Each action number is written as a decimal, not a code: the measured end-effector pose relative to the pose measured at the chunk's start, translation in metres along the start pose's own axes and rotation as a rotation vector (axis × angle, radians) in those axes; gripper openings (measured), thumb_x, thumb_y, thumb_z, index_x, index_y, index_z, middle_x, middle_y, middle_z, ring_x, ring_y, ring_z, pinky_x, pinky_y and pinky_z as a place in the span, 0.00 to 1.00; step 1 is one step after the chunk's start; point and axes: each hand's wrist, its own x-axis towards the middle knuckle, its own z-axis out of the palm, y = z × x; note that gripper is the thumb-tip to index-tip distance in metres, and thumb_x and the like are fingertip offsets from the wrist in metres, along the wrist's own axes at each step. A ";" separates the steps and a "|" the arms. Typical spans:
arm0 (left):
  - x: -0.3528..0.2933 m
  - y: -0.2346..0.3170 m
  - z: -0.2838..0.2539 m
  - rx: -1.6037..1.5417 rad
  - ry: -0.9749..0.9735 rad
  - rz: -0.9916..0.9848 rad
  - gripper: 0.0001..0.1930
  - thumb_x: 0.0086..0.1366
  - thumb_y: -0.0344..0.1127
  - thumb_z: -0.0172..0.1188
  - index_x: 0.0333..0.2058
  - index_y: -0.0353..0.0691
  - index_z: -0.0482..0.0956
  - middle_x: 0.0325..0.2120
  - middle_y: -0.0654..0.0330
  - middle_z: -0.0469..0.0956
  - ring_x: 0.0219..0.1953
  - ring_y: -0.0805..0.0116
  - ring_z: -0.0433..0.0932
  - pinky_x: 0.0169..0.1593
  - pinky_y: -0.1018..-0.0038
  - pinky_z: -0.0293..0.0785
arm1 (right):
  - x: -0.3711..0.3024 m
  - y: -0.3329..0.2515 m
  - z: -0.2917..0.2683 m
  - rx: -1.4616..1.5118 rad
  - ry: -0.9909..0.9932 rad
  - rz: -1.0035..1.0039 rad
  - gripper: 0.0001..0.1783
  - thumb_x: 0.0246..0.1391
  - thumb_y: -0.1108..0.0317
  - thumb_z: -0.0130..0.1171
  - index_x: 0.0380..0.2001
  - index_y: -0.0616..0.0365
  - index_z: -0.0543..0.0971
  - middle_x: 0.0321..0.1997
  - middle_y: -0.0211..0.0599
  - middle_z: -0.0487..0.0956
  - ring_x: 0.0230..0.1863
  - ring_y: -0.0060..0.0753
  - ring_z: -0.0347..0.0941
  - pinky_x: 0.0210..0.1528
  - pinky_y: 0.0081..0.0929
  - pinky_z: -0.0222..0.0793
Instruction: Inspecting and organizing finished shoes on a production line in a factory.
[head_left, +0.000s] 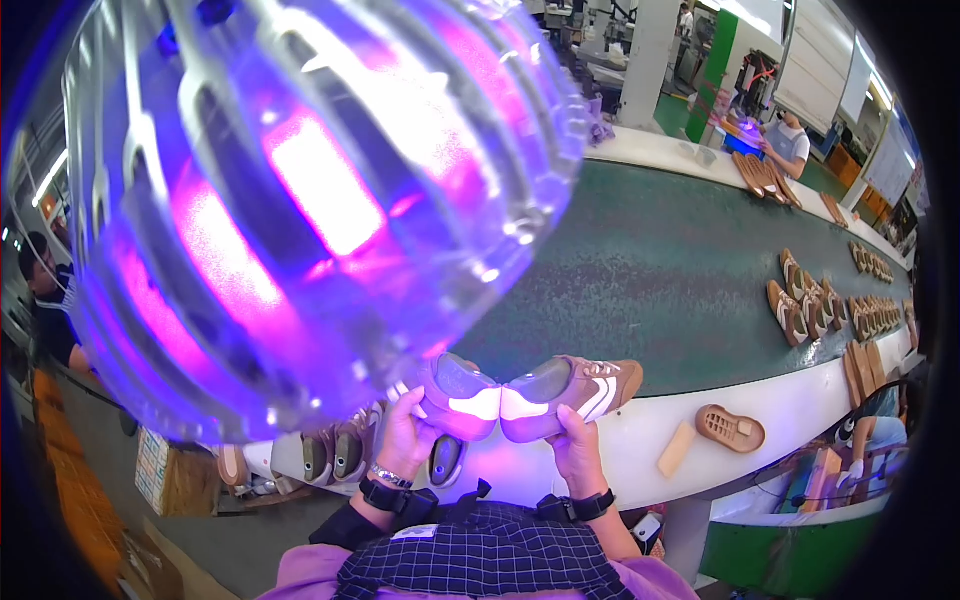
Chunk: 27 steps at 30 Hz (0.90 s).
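Note:
Two brown-and-white sneakers are held heel to heel above the white near ledge. My left hand [404,440] is closed around the heel side of the left sneaker [462,402], whose toe lies partly behind the glowing lamp [330,200]. On the other side, my right hand [577,455] grips the right sneaker [568,400], its toe pointing right. Both heels touch in the middle, and their soles face toward me. Below my left hand another dark shoe [447,460] rests on the ledge.
The caged purple-lit lamp fills the upper left, close above my hands. A green conveyor belt [650,260] runs beyond, carrying rows of shoes [805,300]. A brown sole [730,428] and a beige pad [677,448] lie at right. Co-workers [786,145] stand around the line.

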 end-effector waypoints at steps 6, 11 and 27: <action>0.098 0.057 -0.017 -0.015 -0.223 -0.006 0.27 0.65 0.46 0.43 0.57 0.33 0.62 0.50 0.47 0.71 0.51 0.51 0.72 0.55 0.56 0.68 | -0.009 0.000 -0.019 0.276 -0.145 0.146 0.32 0.50 0.67 0.57 0.57 0.66 0.61 0.55 0.43 0.70 0.55 0.38 0.68 0.61 0.38 0.61; 0.151 0.078 -0.097 0.484 0.229 0.095 0.29 0.64 0.50 0.49 0.56 0.35 0.63 0.56 0.49 0.65 0.58 0.52 0.63 0.57 0.57 0.63 | -0.030 0.001 -0.058 0.270 -0.148 0.259 0.33 0.50 0.65 0.56 0.57 0.67 0.61 0.56 0.44 0.69 0.57 0.41 0.66 0.62 0.40 0.58; -0.006 0.033 -0.058 0.737 0.255 0.105 0.11 0.63 0.35 0.53 0.41 0.34 0.73 0.35 0.57 0.77 0.38 0.68 0.76 0.42 0.72 0.75 | 0.271 -0.060 0.081 0.091 -0.020 -0.103 0.19 0.56 0.56 0.53 0.43 0.60 0.71 0.41 0.39 0.75 0.39 0.34 0.74 0.40 0.33 0.74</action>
